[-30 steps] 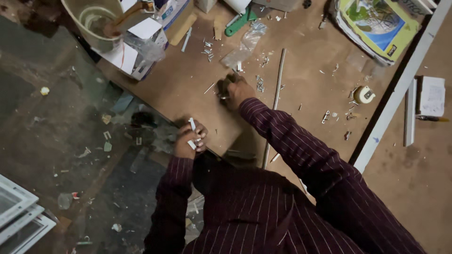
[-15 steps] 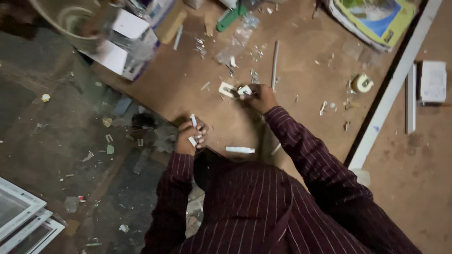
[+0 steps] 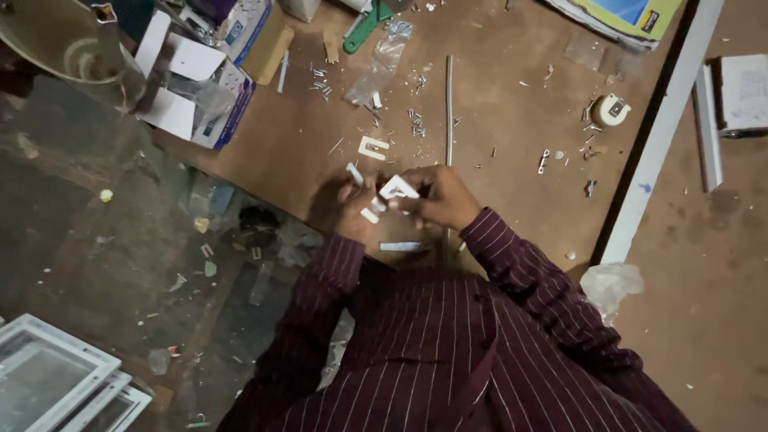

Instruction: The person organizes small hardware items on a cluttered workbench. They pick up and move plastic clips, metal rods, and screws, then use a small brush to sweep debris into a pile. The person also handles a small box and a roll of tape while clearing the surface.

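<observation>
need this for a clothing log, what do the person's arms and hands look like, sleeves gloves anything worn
Both arms are covered by long sleeves of a dark maroon shirt with thin pale vertical pinstripes, ending in buttoned-style cuffs at the wrists. The left hand and right hand are bare: no gloves. No watch, ring or bracelet can be made out at this size.

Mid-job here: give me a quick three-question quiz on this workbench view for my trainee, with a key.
1. True or false: the right hand and the left hand are together over the brown board.
2. What lies just beyond the hands? A) a white U-shaped bracket B) a red cup C) a hammer
3. Which colour is the plastic handle near the top edge?

Key:
1. True; both meet at a small white bracket piece.
2. A, the white U-shaped bracket, with a thin metal rod to its right.
3. Green, the green handle.
</observation>
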